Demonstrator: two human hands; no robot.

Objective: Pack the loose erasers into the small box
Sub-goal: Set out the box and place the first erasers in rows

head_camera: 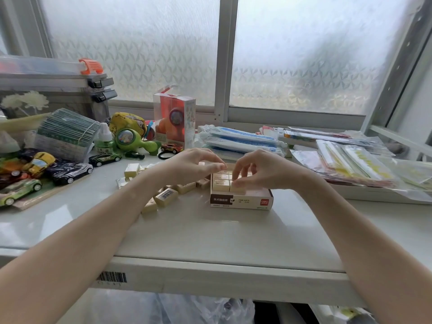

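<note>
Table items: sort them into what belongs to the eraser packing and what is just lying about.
Job: small box; erasers in the box; loose erasers; left hand; right hand.

Lying about: toy cars; green bottle; orange toy box; plastic packets; black hair tie.

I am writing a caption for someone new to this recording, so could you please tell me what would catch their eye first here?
First, the two hands meeting mid-table over the small box: the right hand pinches an eraser at its near edge, while the left hand hovers beside it with curled fingers. Next, loose erasers lie scattered left of the box. Further left sits a bright cluster of toy cars.
</note>
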